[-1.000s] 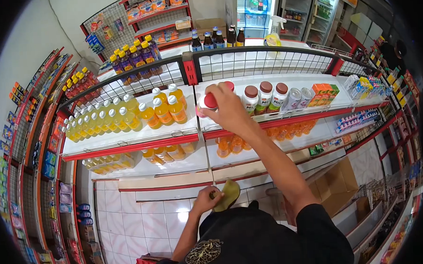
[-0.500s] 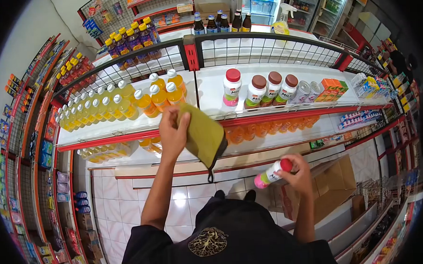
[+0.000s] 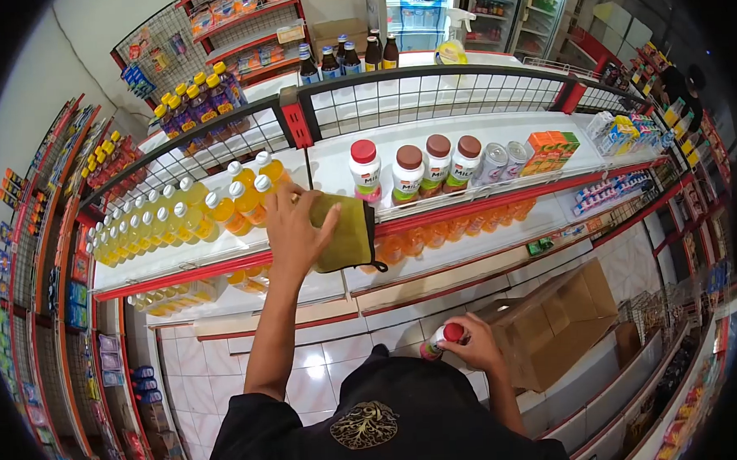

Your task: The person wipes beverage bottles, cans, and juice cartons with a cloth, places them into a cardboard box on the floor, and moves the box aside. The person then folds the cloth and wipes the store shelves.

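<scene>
My left hand [image 3: 297,233] grips an olive cloth [image 3: 342,235] at the front edge of the white shelf [image 3: 333,174], close to the orange-juice bottles [image 3: 234,205]. Low on the right, my right hand [image 3: 475,344] is closed around a red-capped bottle [image 3: 432,347], tilted above the floor. Another red-capped milk bottle [image 3: 365,171] stands upright on the shelf. To its right are brown-capped milk bottles [image 3: 436,163], silver cans [image 3: 504,160] and orange cartons [image 3: 549,151].
A wire-mesh divider [image 3: 428,92] runs behind the bottles. Yellow-green bottles [image 3: 158,214] line the left part. An open cardboard box [image 3: 554,329] sits on the floor at right. Farther right, a person [image 3: 682,93] in dark clothes is partly visible.
One red-capped bottle has left the shelf in my right hand and moved down beside my body. My left hand has raised the cloth from below to the shelf edge.
</scene>
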The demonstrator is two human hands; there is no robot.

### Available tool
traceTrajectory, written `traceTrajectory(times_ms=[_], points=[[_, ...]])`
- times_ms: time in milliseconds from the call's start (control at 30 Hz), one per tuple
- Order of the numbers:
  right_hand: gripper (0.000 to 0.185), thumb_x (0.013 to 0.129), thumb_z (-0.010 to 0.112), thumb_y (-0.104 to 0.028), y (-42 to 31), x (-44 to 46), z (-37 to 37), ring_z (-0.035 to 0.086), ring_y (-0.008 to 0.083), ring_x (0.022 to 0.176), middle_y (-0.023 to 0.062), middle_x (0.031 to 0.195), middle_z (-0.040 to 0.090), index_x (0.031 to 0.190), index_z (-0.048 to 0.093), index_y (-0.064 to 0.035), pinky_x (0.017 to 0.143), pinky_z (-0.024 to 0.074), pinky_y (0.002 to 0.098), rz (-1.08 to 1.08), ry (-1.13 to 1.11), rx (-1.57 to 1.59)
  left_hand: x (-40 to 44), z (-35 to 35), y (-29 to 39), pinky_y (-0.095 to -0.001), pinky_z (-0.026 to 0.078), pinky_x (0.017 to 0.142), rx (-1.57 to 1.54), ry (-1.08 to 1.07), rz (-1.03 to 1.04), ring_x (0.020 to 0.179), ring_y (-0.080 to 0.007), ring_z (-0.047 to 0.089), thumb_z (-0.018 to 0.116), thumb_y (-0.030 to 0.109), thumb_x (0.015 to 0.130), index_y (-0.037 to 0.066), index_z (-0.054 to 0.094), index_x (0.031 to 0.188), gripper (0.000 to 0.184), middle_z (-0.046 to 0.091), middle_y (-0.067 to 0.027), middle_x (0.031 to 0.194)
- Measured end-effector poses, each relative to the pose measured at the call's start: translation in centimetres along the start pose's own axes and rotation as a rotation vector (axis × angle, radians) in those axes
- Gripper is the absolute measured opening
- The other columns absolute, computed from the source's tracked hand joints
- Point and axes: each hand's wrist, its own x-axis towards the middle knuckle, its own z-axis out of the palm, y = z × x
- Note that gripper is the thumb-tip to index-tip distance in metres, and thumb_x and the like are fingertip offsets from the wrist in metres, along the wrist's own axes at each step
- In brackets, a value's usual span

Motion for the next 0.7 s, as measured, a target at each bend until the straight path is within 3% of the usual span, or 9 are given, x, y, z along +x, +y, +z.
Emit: traceTrajectory(times_ms=[200, 333, 467, 533, 567, 600, 633, 667, 700], points=[[0.042, 0.065, 0.085, -0.026, 0.0, 0.9, 0.0, 0.058, 0.0202, 0.065, 0.0096, 0.085, 0.061, 0.096, 0.065, -0.0056, 0.066, 0.0497, 0.0314, -0.082, 0.014, -0.022, 3.5, 1.3, 2.5, -0.0438, 0.043, 0.092, -0.257, 0.053, 0.027, 0.106, -0.0356, 0.052, 0.076, 0.031, 0.074, 0.008, 0.063, 0.115, 0.049, 0.057, -0.0165, 0.109], [0.040, 0.070, 0.082, -0.025, -0.9, 0.8, -0.9, 0.061, 0.0270, 0.075, 0.0112, 0.089, 0.062, 0.098, 0.064, -0.0043, 0.069, 0.0500, 0.0339, -0.044, -0.003, 0.043, 5.5, 4.6, 1.8, -0.0408, 0.044, 0.093, -0.563, -0.150, -0.069, 0.101, -0.0328, 0.058, 0.076, 0.035, 0.076, 0.005, 0.060, 0.120, 0.055, 0.062, -0.0182, 0.107], [0.041, 0.067, 0.083, -0.030, 0.5, -0.6, -0.5, 0.061, 0.0268, 0.076, 0.0113, 0.086, 0.061, 0.094, 0.064, -0.0047, 0.070, 0.0500, 0.0352, 0.015, 0.084, 0.091, 5.9, 4.0, 1.1, -0.0387, 0.050, 0.075, -0.340, -0.254, -0.139, 0.082, -0.0281, 0.063, 0.075, 0.040, 0.078, 0.002, 0.061, 0.116, 0.056, 0.067, -0.0160, 0.091], [0.042, 0.066, 0.084, -0.030, 2.1, -1.9, -0.9, 0.060, 0.0228, 0.074, 0.0098, 0.085, 0.062, 0.094, 0.065, -0.0048, 0.068, 0.0492, 0.0335, 0.061, 0.182, 0.097, 5.6, 3.6, -0.2, -0.0325, 0.042, 0.062, -0.263, -0.065, -0.143, 0.070, -0.0161, 0.050, 0.075, 0.037, 0.080, 0.004, 0.062, 0.117, 0.051, 0.062, -0.0059, 0.086], [0.043, 0.065, 0.085, -0.030, 3.0, -2.6, -1.3, 0.058, 0.0188, 0.072, 0.0082, 0.083, 0.062, 0.093, 0.065, -0.0050, 0.066, 0.0484, 0.0319, 0.068, 0.221, 0.091, 5.7, 3.9, -2.4, -0.0313, 0.041, 0.063, -0.166, 0.051, -0.075, 0.072, -0.0159, 0.049, 0.074, 0.033, 0.081, 0.004, 0.062, 0.119, 0.049, 0.063, -0.0060, 0.091], [0.044, 0.064, 0.086, -0.031, 3.9, -3.3, -1.8, 0.057, 0.0148, 0.071, 0.0067, 0.082, 0.062, 0.093, 0.065, -0.0051, 0.064, 0.0477, 0.0303, 0.075, 0.255, 0.083, 5.9, 1.8, -1.3, -0.0300, 0.043, 0.069, -0.341, 0.040, -0.202, 0.078, -0.0161, 0.053, 0.074, 0.029, 0.082, 0.003, 0.061, 0.122, 0.049, 0.064, -0.0075, 0.100], [0.044, 0.064, 0.086, -0.031, 4.6, -4.1, -2.6, 0.057, 0.0148, 0.071, 0.0067, 0.082, 0.062, 0.093, 0.065, -0.0051, 0.064, 0.0477, 0.0303, 0.113, 0.301, 0.088, 5.8, 0.4, -2.0, -0.0280, 0.045, 0.075, -0.163, 0.118, -0.161, 0.086, -0.0171, 0.057, 0.073, 0.025, 0.083, 0.002, 0.059, 0.124, 0.049, 0.065, -0.0077, 0.104], [0.043, 0.064, 0.087, -0.031, 5.5, -4.7, -3.5, 0.056, 0.0128, 0.070, 0.0049, 0.081, 0.062, 0.092, 0.066, -0.0053, 0.064, 0.0472, 0.0289, 0.146, 0.364, 0.090, 5.5, -1.3, -1.2, -0.0296, 0.047, 0.079, -0.099, 0.233, -0.022, 0.094, -0.0190, 0.058, 0.071, 0.023, 0.085, -0.001, 0.057, 0.126, 0.050, 0.065, -0.0101, 0.110], [0.043, 0.064, 0.087, -0.031, 6.3, -5.3, -4.6, 0.054, 0.0108, 0.070, 0.0031, 0.080, 0.061, 0.091, 0.066, -0.0056, 0.064, 0.0468, 0.0276, 0.175, 0.420, 0.090, 5.4, -1.4, -1.8, -0.0330, 0.048, 0.085, -0.305, 0.390, 0.093, 0.100, -0.0225, 0.059, 0.066, 0.016, 0.088, -0.005, 0.055, 0.125, 0.044, 0.064, -0.0148, 0.114]])
